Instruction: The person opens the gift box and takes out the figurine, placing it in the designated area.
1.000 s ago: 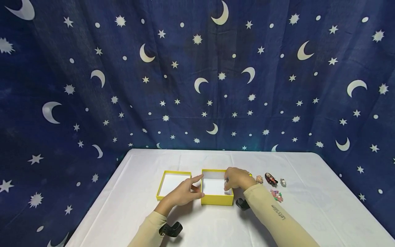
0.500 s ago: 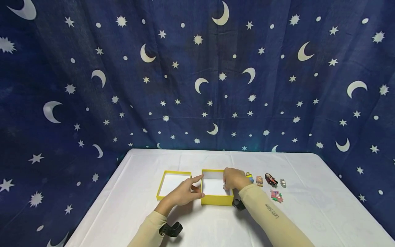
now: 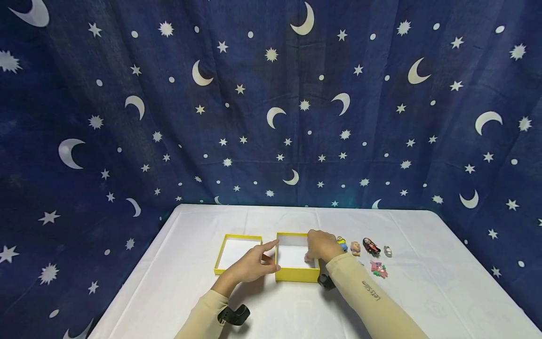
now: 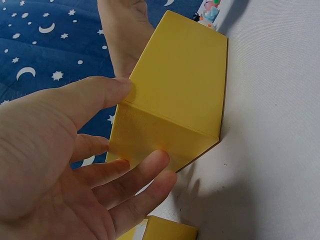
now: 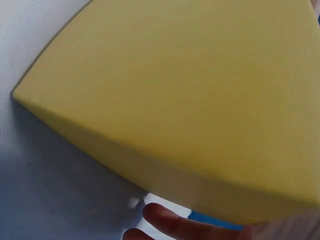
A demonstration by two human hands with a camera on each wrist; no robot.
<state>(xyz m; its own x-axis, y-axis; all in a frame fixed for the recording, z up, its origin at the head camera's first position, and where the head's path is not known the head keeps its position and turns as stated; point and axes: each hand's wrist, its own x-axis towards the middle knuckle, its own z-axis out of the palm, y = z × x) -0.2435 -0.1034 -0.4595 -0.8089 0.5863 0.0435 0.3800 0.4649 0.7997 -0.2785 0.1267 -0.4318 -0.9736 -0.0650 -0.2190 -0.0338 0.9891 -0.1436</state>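
Observation:
An open yellow box (image 3: 297,274) with a white inside stands on the white table. My left hand (image 3: 253,264) is at its left wall. In the left wrist view the thumb lies along the box's edge, and the other fingers extend beside the side wall. My right hand (image 3: 320,245) reaches over the right wall with fingertips down inside the box. Two of its fingers (image 5: 167,220) show outside the yellow wall in the right wrist view. Its inner fingertips are mostly hidden, so I cannot tell whether they hold a small thing.
Left of the box lies a shallow yellow lid (image 3: 238,236), white inside. To the right are a yellow-and-blue figurine (image 3: 341,243), a pinkish figurine (image 3: 355,248), a dark-clothed figurine (image 3: 371,246), a small grey figurine (image 3: 387,251) and a pink-and-green piece (image 3: 378,269). A starry curtain (image 3: 271,141) hangs behind.
My right hand has moved slightly left and lower into the box, uncovering the figurines at its right. A small pale thing seen under its fingers half a second ago is now hidden. The left hand stays put.

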